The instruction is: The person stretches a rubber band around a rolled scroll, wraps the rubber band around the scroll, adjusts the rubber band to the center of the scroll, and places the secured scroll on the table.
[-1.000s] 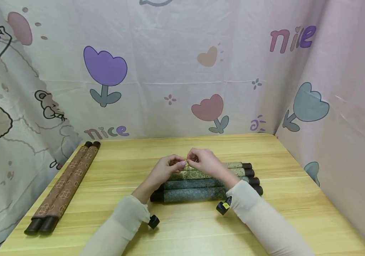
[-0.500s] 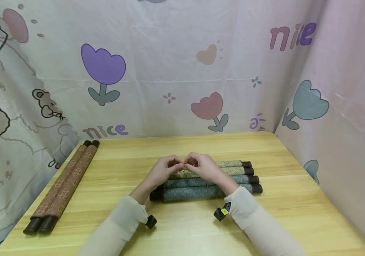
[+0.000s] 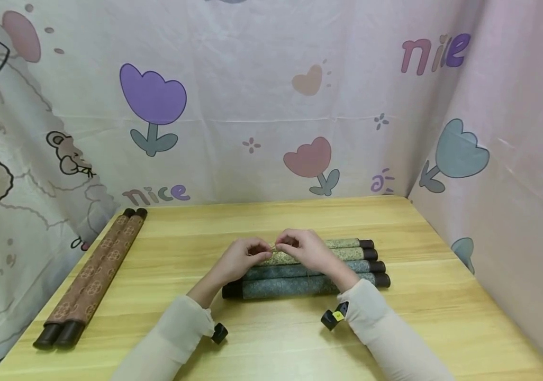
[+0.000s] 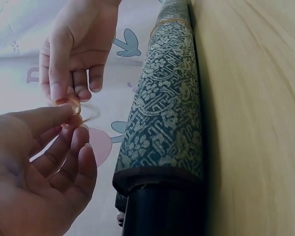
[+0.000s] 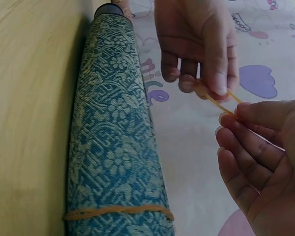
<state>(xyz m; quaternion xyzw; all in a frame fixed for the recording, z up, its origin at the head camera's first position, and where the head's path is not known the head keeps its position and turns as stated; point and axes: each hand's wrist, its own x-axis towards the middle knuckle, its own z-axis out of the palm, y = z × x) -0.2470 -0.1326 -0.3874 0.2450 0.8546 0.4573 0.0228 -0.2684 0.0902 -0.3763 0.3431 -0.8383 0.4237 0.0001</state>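
My left hand [image 3: 239, 260] and right hand [image 3: 306, 250] meet fingertip to fingertip over the yellow-green scrolls [image 3: 347, 254]. Between them is a thin yellow rubber band [image 5: 218, 105], pinched by thumb and forefinger on each side. The right wrist view shows its two strands spanning the short gap between the fingertips. Nearer to me lie two teal patterned scrolls [image 3: 281, 288] with dark end knobs, side by side with the yellow-green pair. A tan rubber band [image 5: 117, 211] circles the teal ones. My forearms and hands cover parts of the scrolls in the head view.
Two brown flower-patterned scrolls [image 3: 95, 264] with dark knobs lie slanted along the left side of the wooden table [image 3: 181, 233]. A printed curtain [image 3: 233, 79] hangs behind the table and along both sides.
My fingertips have come slightly apart, the left hand shifting a little left and down. Both hands keep pinching the band. The scrolls lie as before; the head view has tilted slightly.
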